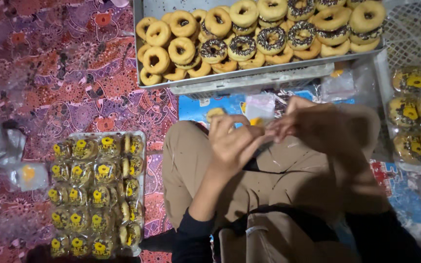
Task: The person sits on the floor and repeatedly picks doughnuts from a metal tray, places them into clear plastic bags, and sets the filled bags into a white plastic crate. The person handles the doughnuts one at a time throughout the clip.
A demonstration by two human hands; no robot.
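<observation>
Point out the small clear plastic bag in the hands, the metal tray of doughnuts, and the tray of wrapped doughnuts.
clear plastic bag [260,106], head view, upper film.
metal tray [249,73], head view, front rim.
tray of wrapped doughnuts [143,160], head view, right rim.

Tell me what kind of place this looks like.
Probably a small home doughnut-packing spot on the floor. A metal tray holds loose doughnuts, another tray holds wrapped doughnuts, and the left hand and right hand hold a clear bag over a patterned mat.
</observation>
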